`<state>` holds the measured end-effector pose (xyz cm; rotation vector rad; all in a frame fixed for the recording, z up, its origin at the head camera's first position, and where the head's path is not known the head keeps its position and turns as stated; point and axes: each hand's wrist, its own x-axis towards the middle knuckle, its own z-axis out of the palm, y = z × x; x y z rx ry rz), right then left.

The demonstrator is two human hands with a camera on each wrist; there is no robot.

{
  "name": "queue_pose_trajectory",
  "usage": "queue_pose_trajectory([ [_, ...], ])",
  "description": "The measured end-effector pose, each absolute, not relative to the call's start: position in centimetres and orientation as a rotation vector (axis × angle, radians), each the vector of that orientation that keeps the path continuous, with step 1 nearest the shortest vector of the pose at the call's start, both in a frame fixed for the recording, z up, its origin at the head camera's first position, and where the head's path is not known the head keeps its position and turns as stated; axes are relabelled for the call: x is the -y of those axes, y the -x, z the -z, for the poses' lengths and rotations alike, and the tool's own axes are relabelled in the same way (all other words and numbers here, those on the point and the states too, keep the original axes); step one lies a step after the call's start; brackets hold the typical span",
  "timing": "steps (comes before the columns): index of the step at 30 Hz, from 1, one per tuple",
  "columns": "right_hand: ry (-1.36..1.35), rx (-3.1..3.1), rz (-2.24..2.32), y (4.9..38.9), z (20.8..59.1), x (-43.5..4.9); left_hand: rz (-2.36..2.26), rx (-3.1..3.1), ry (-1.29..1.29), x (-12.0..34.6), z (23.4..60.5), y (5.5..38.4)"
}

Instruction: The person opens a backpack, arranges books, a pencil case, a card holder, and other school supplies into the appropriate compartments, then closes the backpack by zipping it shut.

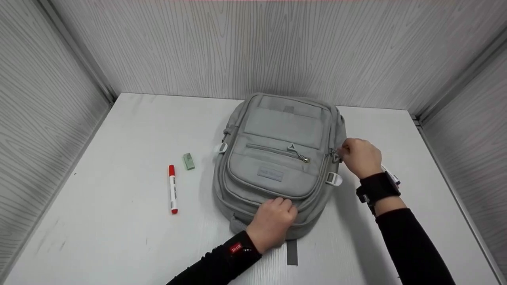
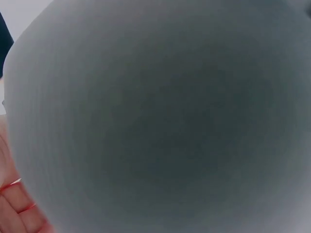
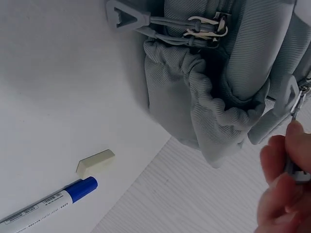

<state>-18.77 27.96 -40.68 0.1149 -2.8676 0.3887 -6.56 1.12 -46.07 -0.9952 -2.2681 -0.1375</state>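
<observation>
A grey backpack [image 1: 283,130] lies front side up on the white table. With curled fingers, my left hand [image 1: 273,219] grips the backpack's near edge. Grey fabric [image 2: 160,116] fills most of the left wrist view, where only part of that hand [image 2: 19,208] shows at the lower left. On the backpack's right side, my right hand [image 1: 361,158] pinches a zipper pull. The right wrist view shows this zipper pull [image 3: 297,172] between thumb and fingers, close to the metal zipper slider [image 3: 304,86]. Other cord pulls [image 3: 129,17] hang beside the gathered side pocket [image 3: 194,107].
Left of the backpack lie a red-capped marker [image 1: 173,190] and a green eraser [image 1: 188,161]. On its right side are a blue-capped marker [image 3: 53,206] and a pale eraser [image 3: 95,162], partly hidden behind my right wrist in the head view. Wood-grain panels [image 1: 178,47] enclose the table.
</observation>
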Motion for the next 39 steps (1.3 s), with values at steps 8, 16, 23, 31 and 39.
queue_pose_trajectory([
  [8,-0.199,2.964,-0.409,17.4,40.2,-27.9,0.131,2.325,1.004,-1.3,46.0,6.4],
  [16,-0.469,2.818,-0.372,17.4,41.1,-25.9,0.128,2.277,0.959,-1.5,46.2,6.5],
  [23,-0.496,2.674,-0.328,17.5,41.6,-25.3,0.128,2.257,0.945,-1.7,46.4,6.5],
  [31,-0.354,2.842,-0.290,16.5,40.9,-24.5,0.140,2.244,0.920,-1.7,46.5,6.5],
  [39,-0.340,2.843,-0.315,15.1,40.9,-24.0,0.181,2.214,0.896,-1.7,46.7,6.5],
])
